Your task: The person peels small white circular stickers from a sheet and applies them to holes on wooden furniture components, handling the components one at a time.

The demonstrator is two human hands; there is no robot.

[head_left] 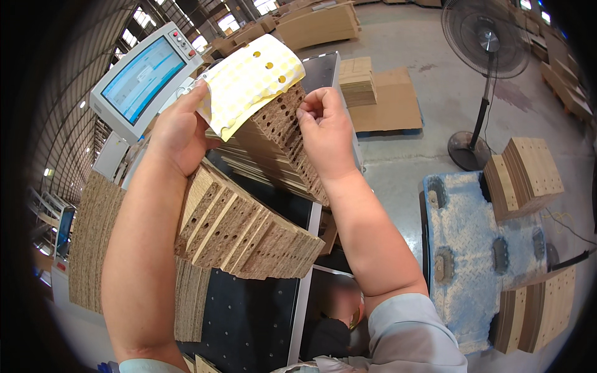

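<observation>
My left hand (177,130) grips a sheet of round yellow stickers (249,84) by its near left edge, thumb on top. The sheet bends over the far end of a stack of drilled particle boards (283,140); a few bright yellow dots show near its far right edge. My right hand (326,130) is closed in a pinch at the right side of that stack, close to the holes in the board edges. Whatever sits between its fingertips is too small to make out. Below my wrists stands a nearer stack of drilled boards (242,227).
The stacks stand on a black dotted worktop (249,311). A monitor (144,78) is at the far left, with more boards (93,242) below it. On the right are a blue pallet (463,261), board stacks (528,177) and a standing fan (486,43). Cardboard (392,99) lies farther back.
</observation>
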